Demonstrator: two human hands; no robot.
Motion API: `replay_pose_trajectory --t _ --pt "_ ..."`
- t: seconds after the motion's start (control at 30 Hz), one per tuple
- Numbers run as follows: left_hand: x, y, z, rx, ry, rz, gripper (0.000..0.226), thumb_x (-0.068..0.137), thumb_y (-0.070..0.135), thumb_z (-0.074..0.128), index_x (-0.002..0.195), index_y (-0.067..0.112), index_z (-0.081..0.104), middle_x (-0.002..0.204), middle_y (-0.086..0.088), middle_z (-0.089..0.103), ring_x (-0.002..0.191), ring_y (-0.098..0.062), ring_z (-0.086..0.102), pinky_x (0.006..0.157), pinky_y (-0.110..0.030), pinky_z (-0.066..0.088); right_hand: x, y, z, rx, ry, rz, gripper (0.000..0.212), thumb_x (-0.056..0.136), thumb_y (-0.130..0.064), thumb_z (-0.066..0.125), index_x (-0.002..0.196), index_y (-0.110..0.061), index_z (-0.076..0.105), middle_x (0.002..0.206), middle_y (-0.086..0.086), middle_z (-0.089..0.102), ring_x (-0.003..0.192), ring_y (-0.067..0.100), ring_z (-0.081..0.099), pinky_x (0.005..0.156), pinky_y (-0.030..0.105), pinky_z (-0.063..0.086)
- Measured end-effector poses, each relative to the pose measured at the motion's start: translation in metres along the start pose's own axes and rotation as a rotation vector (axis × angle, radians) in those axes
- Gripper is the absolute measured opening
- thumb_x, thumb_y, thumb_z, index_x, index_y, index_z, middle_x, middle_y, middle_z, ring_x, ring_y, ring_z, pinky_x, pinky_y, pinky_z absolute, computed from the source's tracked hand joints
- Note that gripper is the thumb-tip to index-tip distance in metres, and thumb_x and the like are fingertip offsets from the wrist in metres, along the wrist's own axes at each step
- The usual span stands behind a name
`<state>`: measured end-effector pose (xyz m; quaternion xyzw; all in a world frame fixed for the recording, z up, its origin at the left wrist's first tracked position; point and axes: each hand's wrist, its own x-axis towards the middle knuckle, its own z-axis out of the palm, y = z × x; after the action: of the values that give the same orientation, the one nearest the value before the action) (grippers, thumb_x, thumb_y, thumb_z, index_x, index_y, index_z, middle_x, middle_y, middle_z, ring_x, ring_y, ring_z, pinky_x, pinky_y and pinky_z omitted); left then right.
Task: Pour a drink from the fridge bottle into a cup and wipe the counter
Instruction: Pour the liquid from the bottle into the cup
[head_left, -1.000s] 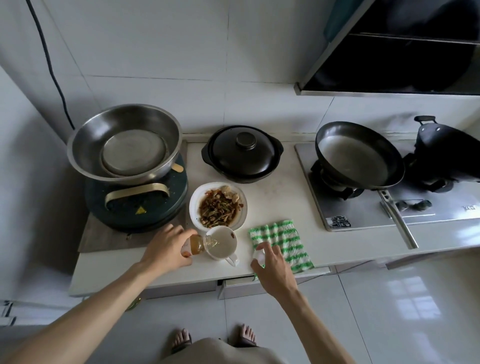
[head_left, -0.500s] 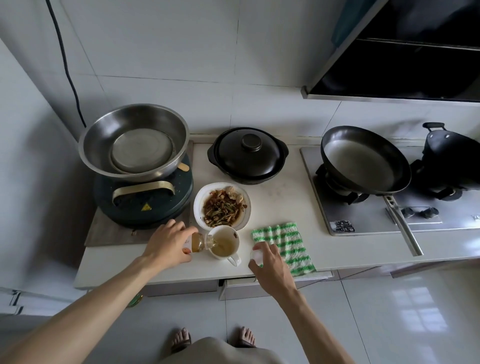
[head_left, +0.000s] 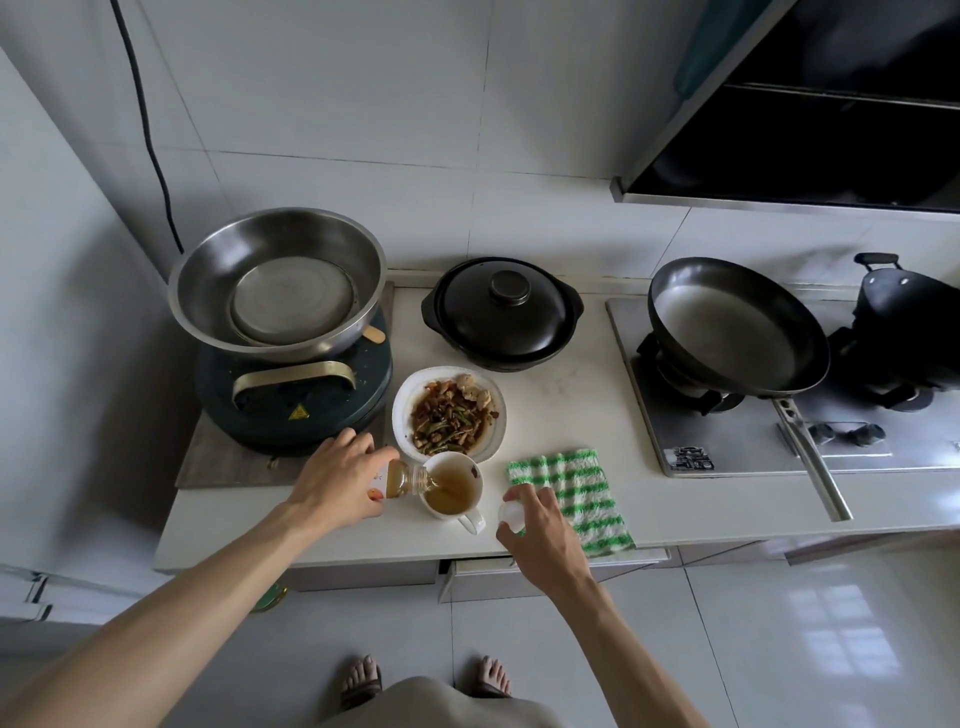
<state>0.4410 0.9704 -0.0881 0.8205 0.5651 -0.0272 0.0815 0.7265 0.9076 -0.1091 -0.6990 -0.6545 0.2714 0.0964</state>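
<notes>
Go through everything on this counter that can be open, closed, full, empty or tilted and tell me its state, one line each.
Small clear bottle: uncapped, tipped sideways, pouring, held by left hand.
White ceramic mug: upright, partly filled with amber drink.
Black clay pot: lid on.
Steel basin: holds a round metal plate.
Black frying pan: empty, on burner.
White plate: holds food.
Green checked cloth: lying flat.
Right hand: closed on white cap.

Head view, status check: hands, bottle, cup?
Left hand tipping bottle into cup, amber drink pooling. Right hand holds small white cap beside the striped cloth. Plate of food touching cup.
</notes>
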Motion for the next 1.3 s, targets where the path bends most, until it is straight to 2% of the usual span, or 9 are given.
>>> replay_pose_trajectory --t 0.4,0.6,0.83,1.17,1.3 --pt "0.003 0.005 -0.012 0.048 0.007 0.048 0.064 0.061 0.039 0.082 0.121 0.029 0.061 0.097 0.002 0.060 0.092 -0.020 0.051 0.076 -0.034 0.047 0.003 -0.003 0.002 -0.013 -0.010 -0.025 0.038 0.091 -0.033 0.065 0.126 -0.025 0.052 0.123 0.004 0.050 0.077 0.019 0.061 0.058 0.027 0.048" --pt "0.004 0.006 -0.015 0.087 0.003 0.063 0.066 0.054 0.035 0.088 0.116 0.027 0.065 0.091 0.000 0.061 0.087 -0.022 0.053 0.071 -0.036 0.048 0.004 -0.005 0.002 -0.014 -0.010 -0.028 0.040 0.091 -0.032 0.065 0.128 -0.024 0.053 0.123 0.005 0.049 0.081 0.020 0.062 0.065 0.029 0.049" --pt "0.008 0.009 -0.019 0.082 0.006 0.076 0.065 0.057 0.036 0.087 0.118 0.028 0.065 0.093 0.000 0.062 0.089 -0.021 0.053 0.074 -0.035 0.048 0.006 -0.006 0.003 -0.020 -0.014 -0.028 0.040 0.090 -0.031 0.066 0.127 -0.025 0.053 0.123 0.004 0.049 0.080 0.018 0.059 0.063 0.026 0.045" --pt "0.014 0.010 -0.020 0.098 0.038 0.098 0.067 0.059 0.035 0.088 0.121 0.028 0.066 0.096 -0.001 0.064 0.092 -0.021 0.054 0.078 -0.036 0.049 0.009 -0.007 0.002 -0.028 -0.011 -0.022 0.040 0.090 -0.031 0.067 0.127 -0.026 0.053 0.122 0.004 0.047 0.082 0.019 0.062 0.063 0.031 0.055" --pt "0.013 0.010 -0.017 0.076 0.038 0.099 0.065 0.061 0.035 0.087 0.122 0.028 0.064 0.098 0.000 0.064 0.093 -0.020 0.053 0.078 -0.035 0.049 0.008 -0.007 0.002 -0.030 -0.012 -0.023 0.040 0.090 -0.032 0.067 0.127 -0.026 0.053 0.123 0.003 0.047 0.084 0.018 0.062 0.063 0.029 0.054"
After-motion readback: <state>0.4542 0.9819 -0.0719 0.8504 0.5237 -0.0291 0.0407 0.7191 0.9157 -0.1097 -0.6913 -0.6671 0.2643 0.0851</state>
